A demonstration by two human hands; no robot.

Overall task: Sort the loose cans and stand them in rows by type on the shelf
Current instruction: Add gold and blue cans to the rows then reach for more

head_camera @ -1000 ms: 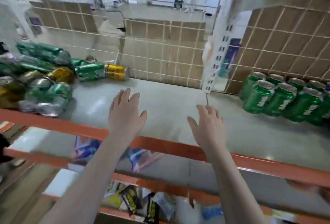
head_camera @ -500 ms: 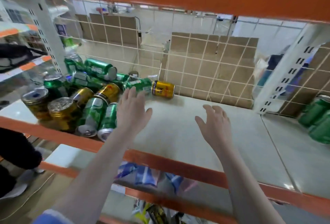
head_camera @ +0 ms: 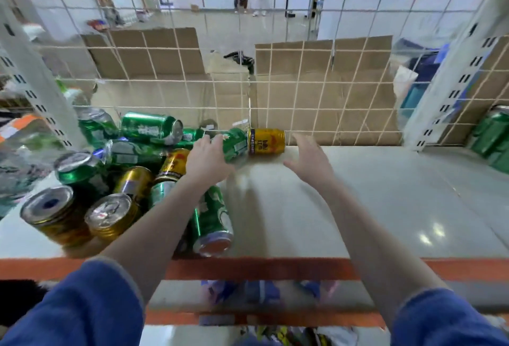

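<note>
A loose heap of green and gold cans lies on the left of the pale shelf. At its far right edge a green can lies on its side, end to end with a gold can by the back mesh. My left hand rests on the green can, fingers over its left end and thumb below; whether it grips is unclear. My right hand hovers open, fingers spread, just right of the gold can. Another green can lies under my left forearm. Standing green cans show at the far right.
A wire mesh backed by cardboard closes the rear of the shelf. White perforated posts stand at both sides. An orange beam runs along the front edge and another overhead. Packets lie on the lower shelf.
The view has swung left and closer to the heap. Both hands have reached forward: the left one onto the lying green can, the right one up beside the gold can.
</note>
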